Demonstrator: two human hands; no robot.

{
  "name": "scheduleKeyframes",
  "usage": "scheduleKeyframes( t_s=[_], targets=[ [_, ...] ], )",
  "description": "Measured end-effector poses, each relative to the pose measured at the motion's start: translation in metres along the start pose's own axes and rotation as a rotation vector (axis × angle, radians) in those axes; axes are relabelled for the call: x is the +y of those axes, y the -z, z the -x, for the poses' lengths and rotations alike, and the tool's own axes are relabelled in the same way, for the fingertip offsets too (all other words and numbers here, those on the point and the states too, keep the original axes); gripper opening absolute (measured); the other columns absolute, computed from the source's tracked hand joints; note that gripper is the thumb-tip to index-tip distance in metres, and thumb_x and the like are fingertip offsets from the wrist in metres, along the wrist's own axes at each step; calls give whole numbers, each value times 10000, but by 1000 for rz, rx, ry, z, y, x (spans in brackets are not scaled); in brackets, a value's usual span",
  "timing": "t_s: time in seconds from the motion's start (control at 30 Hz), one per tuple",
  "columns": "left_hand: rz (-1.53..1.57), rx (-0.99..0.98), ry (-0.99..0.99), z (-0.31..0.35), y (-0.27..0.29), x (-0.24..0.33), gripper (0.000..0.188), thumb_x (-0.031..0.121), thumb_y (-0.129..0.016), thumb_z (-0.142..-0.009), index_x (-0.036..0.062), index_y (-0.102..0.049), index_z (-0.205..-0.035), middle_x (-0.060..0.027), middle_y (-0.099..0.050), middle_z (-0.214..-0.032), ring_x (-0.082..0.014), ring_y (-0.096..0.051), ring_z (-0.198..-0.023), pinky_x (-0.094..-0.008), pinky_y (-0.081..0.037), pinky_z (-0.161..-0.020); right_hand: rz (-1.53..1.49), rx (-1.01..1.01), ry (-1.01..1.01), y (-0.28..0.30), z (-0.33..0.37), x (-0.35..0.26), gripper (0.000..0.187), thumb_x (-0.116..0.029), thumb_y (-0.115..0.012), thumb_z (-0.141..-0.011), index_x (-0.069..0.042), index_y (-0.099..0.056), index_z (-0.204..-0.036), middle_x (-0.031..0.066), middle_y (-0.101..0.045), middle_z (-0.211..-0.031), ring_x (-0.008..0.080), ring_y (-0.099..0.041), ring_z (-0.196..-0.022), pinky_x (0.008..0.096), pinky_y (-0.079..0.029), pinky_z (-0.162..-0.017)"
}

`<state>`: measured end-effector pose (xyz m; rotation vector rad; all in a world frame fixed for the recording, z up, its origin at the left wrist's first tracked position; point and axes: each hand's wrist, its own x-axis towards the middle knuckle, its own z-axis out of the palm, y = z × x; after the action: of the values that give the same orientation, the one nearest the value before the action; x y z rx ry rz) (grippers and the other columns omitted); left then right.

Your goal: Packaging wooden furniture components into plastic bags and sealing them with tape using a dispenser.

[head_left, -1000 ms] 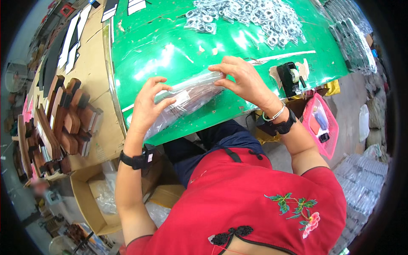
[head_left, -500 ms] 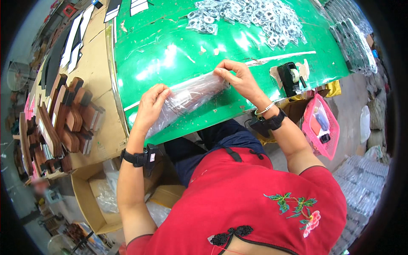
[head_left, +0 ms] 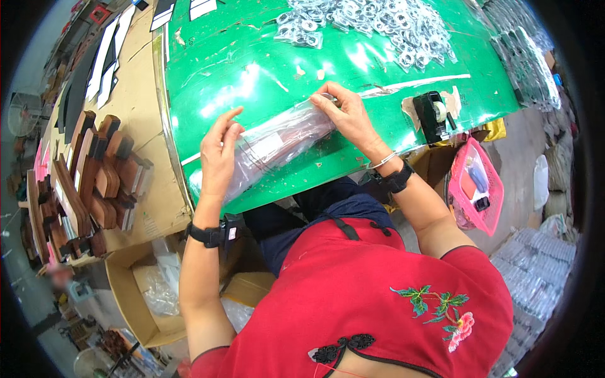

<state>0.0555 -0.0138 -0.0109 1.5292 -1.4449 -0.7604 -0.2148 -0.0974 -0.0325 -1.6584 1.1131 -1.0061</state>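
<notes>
A long clear plastic bag lies slantwise along the near edge of the green tabletop. Inside it shows a brown wooden piece with a small white label. My left hand is at the bag's left part, with thumb and fingers apart. At the bag's far right end my right hand pinches the plastic between thumb and fingers.
Small bagged rings are heaped at the back. A black tape dispenser stands at right, above a pink basket. Brown wooden pieces are stacked at left, near a cardboard box.
My left hand has let go of the plastic and its fingers have spread. My right hand has shifted slightly left, still pinching the bag.
</notes>
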Motion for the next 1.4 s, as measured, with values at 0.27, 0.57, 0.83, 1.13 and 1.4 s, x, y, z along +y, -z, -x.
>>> scheduleKeyframes(
  t_s=[0.27,0.57,0.83,1.13,1.4],
  targets=[
    [-622,13,-72,40,39,-13,310,246,-498,-1073,39,-690,-1202,-162,-718,-1077,-316,-679,-1004,-417,-509,-880,90,179,26,-18,-2,3,205,-245,-706,-945,-43,-688,-919,87,-653,-723,171,-590,-637,336,-447,-596],
    [-613,137,-124,51,32,-25,294,266,-499,-1064,75,-704,-1154,-133,-711,-1078,-331,-635,-990,-434,-438,-850,238,145,-89,-17,-18,15,263,-321,-713,-914,-59,-715,-892,98,-639,-673,208,-596,-606,380,-437,-585],
    [-592,162,-192,53,32,-26,278,267,-528,-1052,75,-710,-1141,-127,-698,-1008,-335,-625,-951,-429,-436,-842,320,127,-92,-21,-20,13,280,-356,-704,-906,-78,-733,-922,118,-664,-707,265,-644,-648,415,-459,-610],
    [-899,431,-491,51,22,-5,458,476,-513,-1045,137,-694,-1296,-56,-696,-999,-233,-629,-942,-370,-413,-892,-90,299,163,-15,-13,13,196,-234,-721,-961,-41,-709,-929,5,-644,-703,85,-556,-657,278,-432,-595],
    [-952,447,-506,82,-7,3,550,497,-699,-899,170,-636,-1336,-8,-667,-1191,-215,-605,-1049,-380,-386,-944,-396,221,52,3,7,31,90,-112,-693,-992,-25,-704,-976,-34,-691,-887,36,-585,-840,204,-467,-765]
  ],
)
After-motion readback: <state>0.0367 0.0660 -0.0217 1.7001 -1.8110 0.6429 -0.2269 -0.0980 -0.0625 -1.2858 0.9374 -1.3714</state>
